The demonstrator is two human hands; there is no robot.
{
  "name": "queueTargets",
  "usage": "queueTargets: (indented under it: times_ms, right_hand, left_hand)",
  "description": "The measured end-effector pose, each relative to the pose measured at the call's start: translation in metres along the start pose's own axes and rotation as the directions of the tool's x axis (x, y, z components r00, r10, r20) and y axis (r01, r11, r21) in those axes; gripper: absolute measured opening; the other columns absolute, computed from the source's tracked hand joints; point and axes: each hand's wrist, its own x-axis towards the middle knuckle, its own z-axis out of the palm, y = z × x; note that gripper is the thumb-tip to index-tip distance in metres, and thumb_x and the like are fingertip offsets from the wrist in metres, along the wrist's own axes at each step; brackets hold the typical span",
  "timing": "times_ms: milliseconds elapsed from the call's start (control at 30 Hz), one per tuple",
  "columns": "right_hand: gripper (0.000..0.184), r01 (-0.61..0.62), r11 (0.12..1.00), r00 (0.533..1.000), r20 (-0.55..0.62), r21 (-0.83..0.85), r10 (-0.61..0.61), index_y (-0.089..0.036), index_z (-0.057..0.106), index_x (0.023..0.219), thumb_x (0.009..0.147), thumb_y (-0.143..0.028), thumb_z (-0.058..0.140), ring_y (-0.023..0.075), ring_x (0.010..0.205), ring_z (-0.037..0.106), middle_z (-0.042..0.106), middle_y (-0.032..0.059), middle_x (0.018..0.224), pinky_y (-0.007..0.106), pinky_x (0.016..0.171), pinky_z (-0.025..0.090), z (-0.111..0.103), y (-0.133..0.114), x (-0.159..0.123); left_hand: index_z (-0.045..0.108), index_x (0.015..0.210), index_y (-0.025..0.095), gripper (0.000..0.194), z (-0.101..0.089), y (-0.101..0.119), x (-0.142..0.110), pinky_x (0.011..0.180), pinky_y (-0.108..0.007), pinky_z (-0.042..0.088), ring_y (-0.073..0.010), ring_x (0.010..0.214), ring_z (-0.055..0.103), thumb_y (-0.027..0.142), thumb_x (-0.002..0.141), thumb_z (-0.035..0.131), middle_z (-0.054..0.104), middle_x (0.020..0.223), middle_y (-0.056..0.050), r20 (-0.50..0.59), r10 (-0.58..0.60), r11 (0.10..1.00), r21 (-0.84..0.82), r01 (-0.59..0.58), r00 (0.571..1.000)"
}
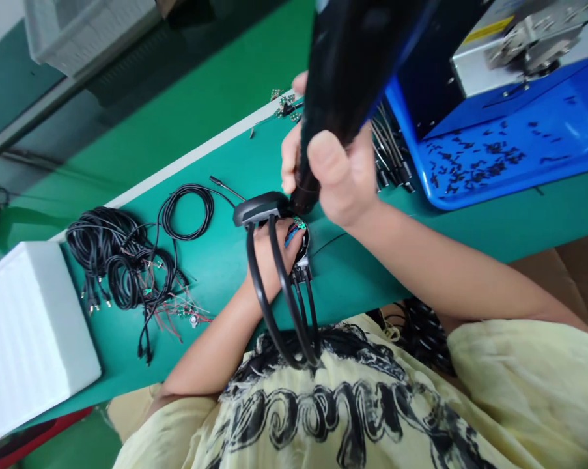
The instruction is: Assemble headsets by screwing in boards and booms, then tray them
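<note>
Centre of the counter (pixel 228 277), two hands. Right hand (pixel 340 179): one, fingers (pixel 323 159) wrapped firmly around one black handheld tool (pixel 345 85), blurred near the camera, its narrow end just beside the board. Left hand (pixel 266 257): one, fingers (pixel 274 238) closed around one dark grey housing (pixel 257 208) and one green circuit board (pixel 299 223), with blue wires (pixel 291 236) at the board and two black cable loops (pixel 252 273) hanging toward 6 o'clock. At 9 o'clock: one loose black cable coil (pixel 186 212), one heap of cable coils (pixel 112 260), count unclear. At 8 o'clock: one white foam block (pixel 30 332). At 2 o'clock: one blue tray (pixel 562 133), many small black pieces (pixel 474 159), one silver machine (pixel 523 52). At 12 o'clock: several small green boards (pixel 284 107).
</note>
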Motion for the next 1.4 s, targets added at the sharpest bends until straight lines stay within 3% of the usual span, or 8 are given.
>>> queueTargets:
  times_ms: [133,300,567,933,1133,1233,1300,1400]
  right_hand:
    - [0.071,-0.17,0.985,0.982,0.087,-0.005,0.17,-0.031,0.031,0.139,0.082,-0.063,0.061,0.0199,0.114,0.061,0.055,0.0061,0.129,0.038,0.101,0.05,-0.025,0.007,-0.051]
    - [0.059,-0.431,0.899,0.897,0.15,0.077,0.417,-0.035,0.021,0.143,0.094,-0.05,0.05,0.0223,0.137,0.044,0.039,0.0082,0.147,0.047,0.117,0.035,-0.034,0.025,-0.101]
    - [0.053,-0.64,0.66,0.737,0.073,0.393,0.671,-0.029,0.033,0.134,0.09,-0.05,0.052,0.0208,0.138,0.044,0.049,0.0088,0.142,0.047,0.119,0.032,-0.026,0.023,-0.092]
    - [0.046,-0.665,0.702,0.737,0.068,0.255,0.673,-0.026,0.034,0.133,0.091,-0.039,0.046,0.0217,0.135,0.048,0.052,0.0125,0.14,0.052,0.116,0.034,-0.03,0.025,-0.09]
    - [0.054,-0.548,0.834,0.836,0.064,0.058,0.545,-0.024,0.028,0.139,0.093,-0.046,0.043,0.0201,0.137,0.046,0.046,0.014,0.145,0.047,0.115,0.039,-0.023,0.031,-0.094]
    - [0.057,-0.299,0.895,0.936,0.081,-0.332,0.343,-0.021,0.028,0.142,0.093,-0.044,0.047,0.0227,0.136,0.046,0.045,0.0157,0.145,0.046,0.114,0.04,-0.019,0.024,-0.099]
    - [0.05,-0.031,0.781,0.965,0.186,-0.624,0.187,-0.02,0.035,0.14,0.095,-0.038,0.046,0.0257,0.137,0.043,0.047,0.0147,0.144,0.05,0.115,0.038,-0.019,0.019,-0.102]
    - [0.044,0.222,0.571,0.927,0.353,-0.791,0.128,-0.016,0.043,0.137,0.096,-0.031,0.04,0.0286,0.139,0.04,0.052,0.0126,0.14,0.051,0.115,0.038,-0.018,0.018,-0.104]
  left_hand:
    - [0.065,0.108,0.016,0.025,0.006,-0.006,-0.003,0.085,-0.036,0.053,-0.0237,0.094,0.068,0.035,0.091,0.062,0.072,0.102,-0.008,-0.017,0.021,0.998,-0.062,-0.022,1.0]
    - [0.066,0.107,0.019,0.024,0.012,-0.013,-0.009,0.087,-0.038,0.052,-0.0245,0.096,0.068,0.036,0.09,0.063,0.073,0.103,-0.007,-0.042,0.077,0.995,-0.062,-0.08,0.996]
    - [0.066,0.106,0.017,0.026,0.011,-0.012,-0.009,0.092,-0.04,0.051,-0.0256,0.1,0.067,0.038,0.09,0.063,0.072,0.105,-0.008,-0.02,0.083,0.994,-0.064,-0.084,0.996]
    - [0.067,0.105,0.018,0.025,0.007,-0.009,-0.006,0.09,-0.038,0.051,-0.0243,0.096,0.068,0.038,0.091,0.062,0.073,0.103,-0.007,-0.006,0.083,0.995,-0.055,-0.084,0.996]
    - [0.066,0.109,0.018,0.024,0.008,-0.009,-0.002,0.088,-0.036,0.051,-0.0234,0.095,0.067,0.034,0.092,0.06,0.073,0.105,-0.007,0.0,0.109,0.992,-0.059,-0.109,0.994]
    - [0.065,0.112,0.017,0.027,0.007,-0.007,-0.003,0.089,-0.036,0.05,-0.0235,0.098,0.067,0.035,0.093,0.058,0.072,0.107,-0.008,0.0,0.137,0.989,-0.058,-0.137,0.991]
    - [0.064,0.113,0.016,0.028,-0.001,-0.007,-0.007,0.091,-0.037,0.049,-0.0242,0.1,0.065,0.035,0.093,0.058,0.071,0.107,-0.01,-0.016,0.165,0.986,-0.034,-0.165,0.986]
    - [0.066,0.108,0.017,0.026,-0.021,-0.018,-0.019,0.09,-0.039,0.047,-0.0253,0.099,0.064,0.036,0.093,0.055,0.071,0.104,-0.01,-0.027,0.123,0.992,0.023,-0.123,0.992]
